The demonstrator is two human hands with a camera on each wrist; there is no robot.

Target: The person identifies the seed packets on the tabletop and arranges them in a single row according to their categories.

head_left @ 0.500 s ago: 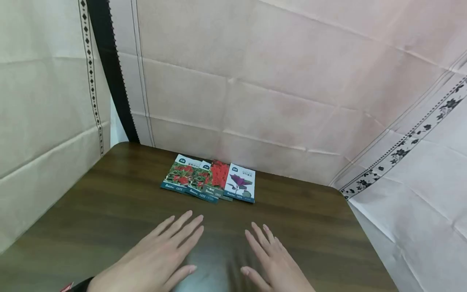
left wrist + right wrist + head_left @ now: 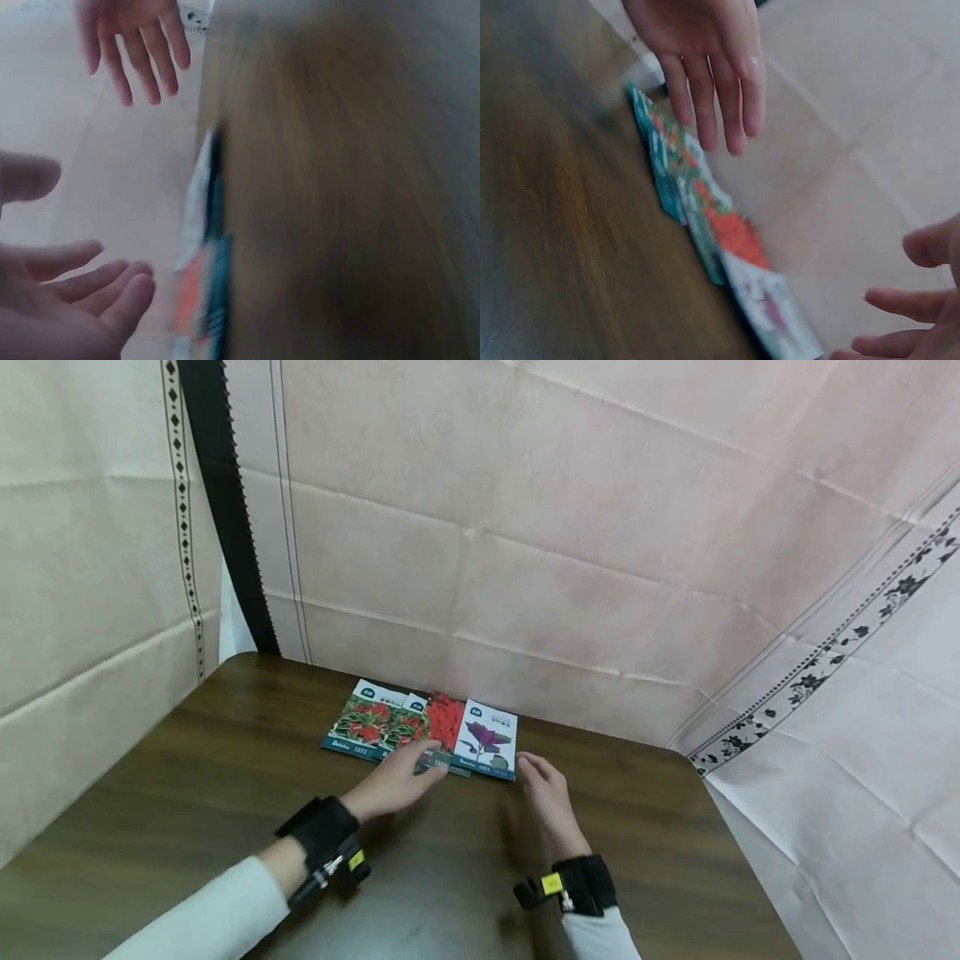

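Observation:
Several flower seed packets lie overlapping at the table's far edge. At the right end is a white packet (image 2: 485,739) with a purple plant. A packet with dense red blossoms (image 2: 445,718) lies beside it, and a packet with red flowers and green leaves (image 2: 362,724) is at the left. My left hand (image 2: 392,783) is over the row's lower edge, hiding part of it; contact is unclear. Close to the white packet's lower right corner is my right hand (image 2: 549,795). Both wrist views show loosely spread fingers, with nothing held in my left hand (image 2: 75,300) or right hand (image 2: 919,311).
The dark wooden table (image 2: 187,793) has rounded far corners. A pale creased cloth (image 2: 465,568) hangs directly behind it, with more cloth at the left and right. Each wrist wears a black strap (image 2: 322,831) with a small device.
Both hands have moved forward from the near part of the table to the packets. Wrist straps and pale sleeves have come into view. The packets look unmoved on the table.

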